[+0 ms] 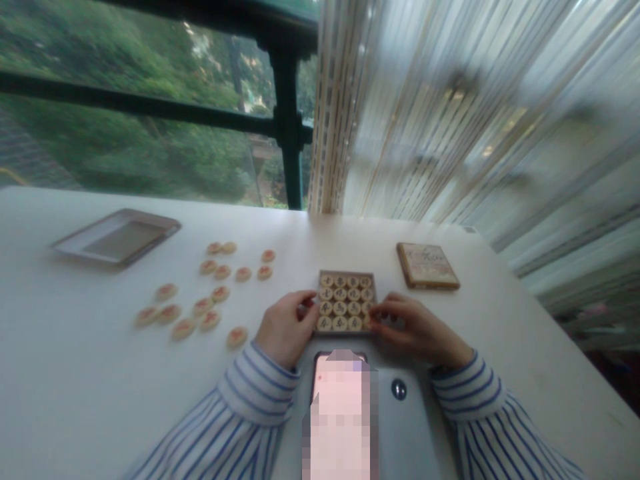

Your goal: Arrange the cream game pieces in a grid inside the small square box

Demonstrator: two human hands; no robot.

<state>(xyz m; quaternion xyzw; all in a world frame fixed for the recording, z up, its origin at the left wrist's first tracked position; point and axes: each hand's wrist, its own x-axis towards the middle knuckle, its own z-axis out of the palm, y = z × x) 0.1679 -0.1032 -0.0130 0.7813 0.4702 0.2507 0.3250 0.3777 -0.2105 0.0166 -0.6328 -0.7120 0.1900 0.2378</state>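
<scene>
A shallow square box [346,274] lies on the table before me, packed with rows of round Chinese chess pieces [339,309] bearing black characters. My left hand [289,325] grips the box's left side, thumb and curled fingers against its edge. At the lower right corner, the closed fingertips of my right hand [417,328] are on a black-character piece [369,321] and partly cover it. Left of the box, several loose Chinese chess pieces [210,319] with red characters are scattered on the table.
A shallow tray-like lid [117,237] lies at the far left of the white table [75,373]. A flat printed box [429,265] sits at the right. Nearer me are a phone [341,400], partly pixelated, and a pale grey device [407,427]. A string curtain [400,120] hangs beyond.
</scene>
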